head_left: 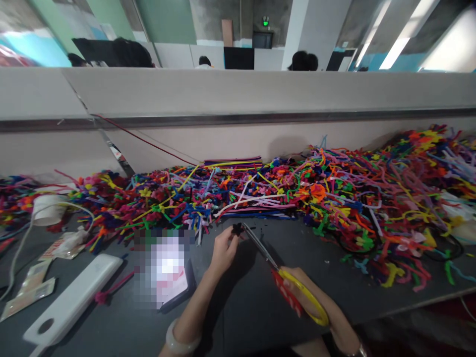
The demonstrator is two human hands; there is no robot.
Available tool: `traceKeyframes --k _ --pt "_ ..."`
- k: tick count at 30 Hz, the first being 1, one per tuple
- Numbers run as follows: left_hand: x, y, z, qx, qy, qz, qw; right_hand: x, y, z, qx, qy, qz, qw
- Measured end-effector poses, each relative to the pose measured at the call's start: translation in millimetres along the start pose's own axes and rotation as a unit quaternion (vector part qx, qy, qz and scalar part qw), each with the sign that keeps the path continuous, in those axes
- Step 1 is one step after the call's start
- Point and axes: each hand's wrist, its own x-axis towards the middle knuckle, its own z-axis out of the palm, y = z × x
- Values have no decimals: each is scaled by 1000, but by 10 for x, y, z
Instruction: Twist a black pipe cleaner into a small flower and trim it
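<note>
My left hand [225, 248] pinches a small black fuzzy piece [237, 229], which looks like pipe cleaner bent into a flower or star shape. In my right hand [308, 292] is a pair of scissors [277, 270] with yellow and red handles. Its metal blades point up and left, with their tips close beside the black piece. Whether the blades touch it I cannot tell. Small dark snippets [262, 230] lie on the table just behind the blades.
A long heap of coloured pipe cleaners [256, 191] runs along the partition [238, 94]. To the left are a phone [182, 292] with a blurred bright screen, a white long-handled device [74, 302], a paper cup [48, 210] and small packets [33, 287]. Heads of people show beyond the partition.
</note>
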Motion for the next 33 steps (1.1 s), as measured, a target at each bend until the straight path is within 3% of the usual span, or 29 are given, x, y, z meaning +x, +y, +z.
traceKeyframes --k 7,13,23,33 --pt "5 14 10 -10 -10 1 1000 28 155 69 -13 1 13 1000" --pt "-8 34 12 -45 -2 -15 999 29 94 85 -23 24 22 999" --pt "-7 58 -16 14 -7 15 1000 16 95 83 -42 4 28 999" --pt "-19 11 -26 10 3 0 1000 22 112 97 -47 2 24 999"
